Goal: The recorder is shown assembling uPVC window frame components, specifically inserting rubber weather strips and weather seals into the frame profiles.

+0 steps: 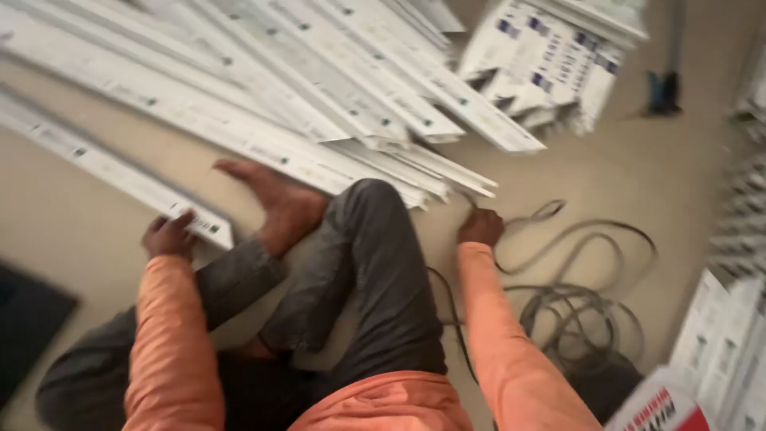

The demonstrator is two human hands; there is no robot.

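I sit on a beige floor with my legs folded and one bare foot (275, 203) out in front. My left hand (168, 235) grips the near end of a long white plastic strip (112, 169) that runs away to the upper left. My right hand (480, 227) is closed on a dark cable (586, 239) whose loops lie tangled on the floor to the right. Both sleeves are orange. The picture is blurred by motion.
A heap of long white strips (319, 88) fans across the floor ahead. White printed boxes (550, 56) lie at the upper right, with more boxes (722, 343) stacked at the right edge. A blue-handled tool (662, 89) rests far right. A dark mat (28, 323) lies at left.
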